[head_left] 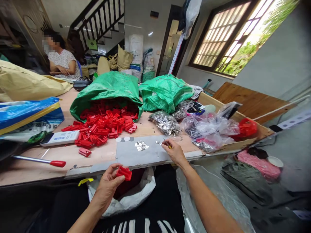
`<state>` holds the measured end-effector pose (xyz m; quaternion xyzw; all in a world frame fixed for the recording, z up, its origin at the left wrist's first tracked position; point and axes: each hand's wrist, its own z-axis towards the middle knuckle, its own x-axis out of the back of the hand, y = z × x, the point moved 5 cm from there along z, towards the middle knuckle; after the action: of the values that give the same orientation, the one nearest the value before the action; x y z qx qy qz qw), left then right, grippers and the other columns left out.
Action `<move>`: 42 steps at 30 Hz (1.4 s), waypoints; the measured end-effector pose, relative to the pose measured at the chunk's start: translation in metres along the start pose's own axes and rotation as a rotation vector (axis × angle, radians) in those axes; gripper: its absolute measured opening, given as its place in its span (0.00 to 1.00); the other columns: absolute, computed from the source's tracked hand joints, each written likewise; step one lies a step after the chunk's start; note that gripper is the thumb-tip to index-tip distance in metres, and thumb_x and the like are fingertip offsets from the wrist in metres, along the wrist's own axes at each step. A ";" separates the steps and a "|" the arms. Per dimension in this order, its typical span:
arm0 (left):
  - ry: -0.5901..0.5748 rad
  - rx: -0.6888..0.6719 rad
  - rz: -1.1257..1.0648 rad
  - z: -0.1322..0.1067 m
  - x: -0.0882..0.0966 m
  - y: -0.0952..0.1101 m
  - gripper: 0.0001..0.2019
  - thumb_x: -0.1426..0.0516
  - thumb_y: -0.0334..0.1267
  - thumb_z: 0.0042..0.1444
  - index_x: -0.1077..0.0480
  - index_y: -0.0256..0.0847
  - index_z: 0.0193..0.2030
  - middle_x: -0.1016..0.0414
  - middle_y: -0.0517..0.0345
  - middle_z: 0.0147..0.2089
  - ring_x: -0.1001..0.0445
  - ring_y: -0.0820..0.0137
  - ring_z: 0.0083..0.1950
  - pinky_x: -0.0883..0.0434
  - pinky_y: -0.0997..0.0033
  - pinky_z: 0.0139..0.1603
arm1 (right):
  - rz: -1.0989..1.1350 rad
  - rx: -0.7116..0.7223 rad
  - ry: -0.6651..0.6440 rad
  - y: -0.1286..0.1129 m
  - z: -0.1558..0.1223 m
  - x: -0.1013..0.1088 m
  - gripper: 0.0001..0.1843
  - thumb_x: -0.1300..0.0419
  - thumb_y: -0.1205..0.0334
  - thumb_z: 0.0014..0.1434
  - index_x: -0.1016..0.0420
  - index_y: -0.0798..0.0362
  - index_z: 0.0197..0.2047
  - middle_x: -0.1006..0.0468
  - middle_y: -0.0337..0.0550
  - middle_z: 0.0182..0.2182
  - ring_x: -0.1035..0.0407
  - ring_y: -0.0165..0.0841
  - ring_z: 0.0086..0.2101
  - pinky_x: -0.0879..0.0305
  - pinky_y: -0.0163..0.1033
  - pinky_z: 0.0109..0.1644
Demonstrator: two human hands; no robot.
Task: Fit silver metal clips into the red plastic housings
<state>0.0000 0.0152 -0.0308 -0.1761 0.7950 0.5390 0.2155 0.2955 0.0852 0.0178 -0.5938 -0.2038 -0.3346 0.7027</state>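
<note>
Red plastic piece [124, 173], glossy and blocky, pinched between thumb and fingers of my left hand [108, 183], in front of the near edge of the table [36, 170]. My right hand [175, 152] pinches a thin yellow-handled tool [170, 147] over a grey sheet [126, 155] bearing small metal bits [141, 145]. Behind, a green sack [109, 84] spills similar red pieces [107, 123]; beyond, a barred window [218, 35].

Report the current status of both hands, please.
Left hand holding red plastic part. Right hand holding yellow-handled tool near silver pieces. Nothing visibly in the way.
</note>
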 end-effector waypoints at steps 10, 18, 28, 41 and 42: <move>0.035 -0.387 0.311 -0.005 -0.017 0.026 0.16 0.33 0.34 0.42 0.28 0.40 0.40 0.21 0.53 0.46 0.24 0.63 0.47 0.29 0.64 0.52 | 0.250 0.171 -0.327 -0.113 -0.061 -0.053 0.05 0.44 0.60 0.59 0.29 0.52 0.36 0.27 0.37 0.27 0.36 0.28 0.28 0.41 0.33 0.34; 0.056 -0.454 0.406 -0.010 -0.015 0.027 0.16 0.34 0.34 0.44 0.26 0.42 0.42 0.21 0.52 0.47 0.24 0.62 0.48 0.29 0.64 0.53 | 0.129 0.279 -0.376 -0.131 -0.065 -0.067 0.02 0.44 0.65 0.58 0.31 0.51 0.33 0.27 0.37 0.28 0.35 0.29 0.29 0.42 0.33 0.33; 0.066 -0.487 0.402 -0.014 -0.015 0.025 0.15 0.35 0.34 0.46 0.26 0.43 0.43 0.21 0.53 0.48 0.24 0.61 0.50 0.30 0.62 0.55 | 0.168 0.322 -0.358 -0.134 -0.067 -0.073 0.04 0.44 0.66 0.59 0.29 0.52 0.34 0.28 0.41 0.30 0.34 0.31 0.32 0.40 0.35 0.38; 0.101 -0.535 0.479 -0.018 -0.013 0.029 0.15 0.35 0.36 0.46 0.26 0.45 0.42 0.22 0.54 0.49 0.25 0.60 0.52 0.32 0.60 0.58 | 0.484 0.065 -0.474 -0.112 -0.058 -0.082 0.09 0.41 0.55 0.57 0.34 0.52 0.34 0.34 0.33 0.27 0.42 0.26 0.29 0.43 0.31 0.33; 0.090 -0.535 0.502 -0.018 -0.013 0.028 0.15 0.35 0.36 0.46 0.26 0.45 0.43 0.22 0.54 0.49 0.26 0.60 0.52 0.32 0.60 0.58 | 0.521 0.047 -0.504 -0.111 -0.058 -0.085 0.10 0.40 0.55 0.56 0.35 0.52 0.33 0.35 0.33 0.27 0.43 0.26 0.28 0.44 0.31 0.32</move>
<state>-0.0067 0.0088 0.0040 -0.0491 0.6531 0.7556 -0.0123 0.1509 0.0405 0.0245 -0.6734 -0.2200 0.0173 0.7056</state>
